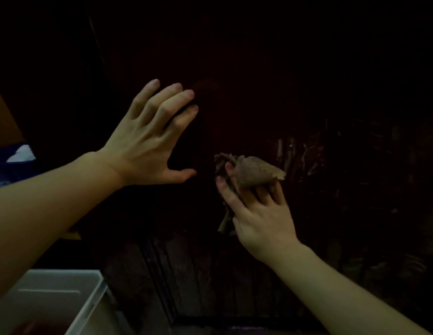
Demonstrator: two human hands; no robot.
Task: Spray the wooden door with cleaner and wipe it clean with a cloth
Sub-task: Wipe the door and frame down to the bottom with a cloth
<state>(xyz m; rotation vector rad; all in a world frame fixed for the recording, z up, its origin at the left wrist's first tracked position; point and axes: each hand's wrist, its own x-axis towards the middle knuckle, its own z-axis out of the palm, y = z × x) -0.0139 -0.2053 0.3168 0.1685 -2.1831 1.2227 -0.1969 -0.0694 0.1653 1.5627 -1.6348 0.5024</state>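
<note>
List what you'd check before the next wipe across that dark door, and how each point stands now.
1. Cloth gripped by the right hand: ok.
2. Cloth against the wooden door: ok, as far as the view shows.
3. Left hand spread open by the door, holding nothing: ok.
4. Wet streaks right of the cloth, left to wipe: not ok.
5. Spray bottle within reach: cannot tell, none in view.

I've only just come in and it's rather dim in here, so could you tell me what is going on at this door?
A person is cleaning the dark wooden door. The right hand presses a crumpled brown cloth against the door, with wet streaks showing just to the cloth's right. The left hand is spread open, apparently braced flat on the door. No spray bottle is in view. A white bin stands at the lower left.
</note>
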